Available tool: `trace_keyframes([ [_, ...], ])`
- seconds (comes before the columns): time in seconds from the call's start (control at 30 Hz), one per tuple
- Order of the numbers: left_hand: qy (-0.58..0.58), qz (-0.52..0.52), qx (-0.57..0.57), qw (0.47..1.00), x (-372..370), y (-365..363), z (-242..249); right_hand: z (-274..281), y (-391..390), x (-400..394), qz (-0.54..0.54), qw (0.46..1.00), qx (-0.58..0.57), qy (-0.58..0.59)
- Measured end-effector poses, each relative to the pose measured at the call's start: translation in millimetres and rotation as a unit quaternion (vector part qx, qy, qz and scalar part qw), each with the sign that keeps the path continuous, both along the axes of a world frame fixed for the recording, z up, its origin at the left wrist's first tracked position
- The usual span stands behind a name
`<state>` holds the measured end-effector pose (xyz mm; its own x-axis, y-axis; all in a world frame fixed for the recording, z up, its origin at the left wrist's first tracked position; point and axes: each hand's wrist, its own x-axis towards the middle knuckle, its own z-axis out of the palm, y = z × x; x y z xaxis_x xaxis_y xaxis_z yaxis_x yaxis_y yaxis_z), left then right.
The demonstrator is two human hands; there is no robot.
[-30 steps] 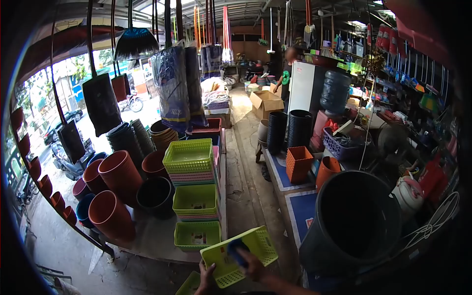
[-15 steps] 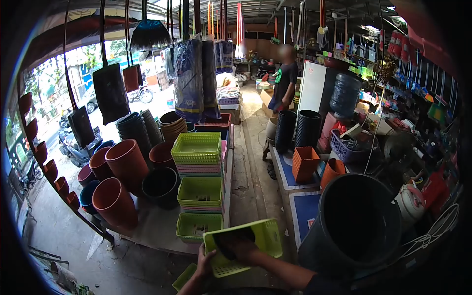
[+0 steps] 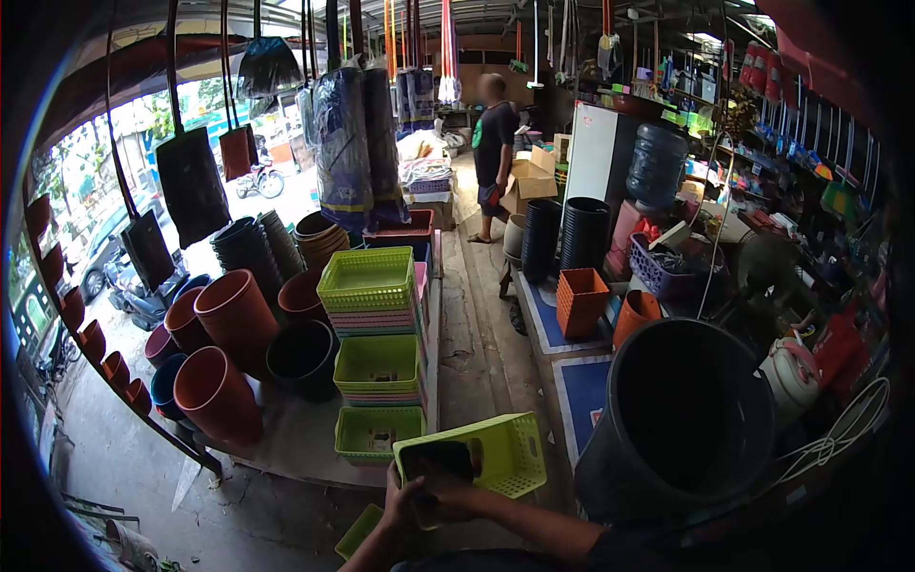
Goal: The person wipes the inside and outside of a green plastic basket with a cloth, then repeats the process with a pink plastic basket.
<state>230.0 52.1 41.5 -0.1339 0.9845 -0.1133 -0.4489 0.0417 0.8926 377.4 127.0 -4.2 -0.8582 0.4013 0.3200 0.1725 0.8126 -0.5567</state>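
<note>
A lime-green plastic basket point(image 3: 510, 456) with perforated sides is tilted in front of me at the bottom centre. My left hand point(image 3: 400, 498) grips its near left end. Inside it, my right hand point(image 3: 450, 498) is on a black cloth point(image 3: 440, 459) lying against the basket's inner face; its fingers are dim and partly hidden. Just beyond stand stacked baskets, a low pile point(image 3: 379, 434), a middle pile point(image 3: 377, 362) and a taller pile point(image 3: 367, 278), each topped in lime green. Part of another green basket point(image 3: 359, 532) shows below my left forearm.
Terracotta-coloured pots point(image 3: 219, 396) and a black pot point(image 3: 303, 360) share the left table. A large dark bin point(image 3: 610, 467) stands close on my right, near orange pots point(image 3: 579, 303). Bagged goods point(image 3: 343, 148) hang overhead. A person point(image 3: 494, 143) is in the aisle beside a cardboard box point(image 3: 532, 176).
The cloth and my right hand have shifted lower within the basket, which has turned slightly. My view has swung a little right. The person in the aisle has turned and walked left.
</note>
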Motion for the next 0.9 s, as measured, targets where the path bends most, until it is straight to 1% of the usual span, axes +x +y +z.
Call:
trace_keyframes([
  [0.03,0.001,-0.008,0.019,1.000,-4,2,-3,2,0,0,0.016,0.998,0.019,-0.059],
  [0.07,0.002,-0.010,0.020,1.000,-8,4,-5,5,3,9,0.014,0.998,0.020,-0.058],
  [0.13,-0.029,0.018,-0.001,0.999,-18,5,-8,29,8,44,-0.035,0.976,0.044,-0.208],
  [0.2,-0.028,0.017,0.019,0.999,-34,9,-6,18,28,77,-0.102,0.959,0.038,-0.262],
  [0.23,-0.029,0.015,0.036,0.999,-38,11,-6,17,30,87,-0.101,0.959,0.041,-0.263],
  [0.27,0.008,0.048,0.031,0.998,-36,11,-10,14,32,95,-0.092,0.962,0.000,-0.256],
  [0.3,0.008,0.048,0.034,0.998,-31,11,-9,13,33,98,-0.084,0.964,-0.039,-0.248],
  [0.37,0.027,0.075,0.028,0.996,-21,13,-7,-7,15,85,-0.086,0.967,-0.049,-0.236],
  [0.4,0.026,0.074,0.032,0.996,-18,14,-12,-17,6,74,-0.086,0.969,-0.062,-0.224],
  [0.47,0.046,0.066,0.033,0.996,-10,14,-20,-10,-20,53,-0.043,0.974,-0.144,-0.166],
  [0.5,0.063,0.063,0.030,0.996,-6,13,-23,-17,-28,42,-0.023,0.984,-0.124,-0.122],
  [0.53,0.054,0.066,0.033,0.996,0,12,-25,-9,-36,31,-0.003,0.992,-0.104,-0.077],
  [0.57,0.055,0.064,0.033,0.996,0,12,-28,-1,-44,26,-0.005,0.992,-0.104,-0.076],
  [0.6,0.046,0.055,0.025,0.997,1,13,-31,36,-59,22,-0.013,0.982,-0.171,-0.080],
  [0.63,0.038,0.048,0.016,0.998,1,14,-34,56,-67,19,-0.019,0.968,-0.237,-0.083],
  [0.67,0.029,0.063,0.006,0.998,4,12,-25,49,-67,20,-0.036,0.964,-0.239,-0.110],
  [0.7,0.030,0.064,0.003,0.997,0,15,-26,52,-66,23,-0.034,0.964,-0.242,-0.109],
  [0.77,-0.022,0.025,0.015,0.999,-11,15,-35,64,-60,37,-0.042,0.918,-0.382,-0.098],
  [0.83,-0.044,0.037,-0.011,0.998,-12,8,-12,72,-52,61,-0.126,0.875,-0.468,-0.001],
  [0.87,-0.066,0.042,-0.025,0.997,-12,7,0,40,-39,77,-0.152,0.886,-0.435,0.054],
  [0.9,-0.063,0.045,-0.007,0.997,-12,6,6,14,-28,87,-0.179,0.894,-0.397,0.109],
])
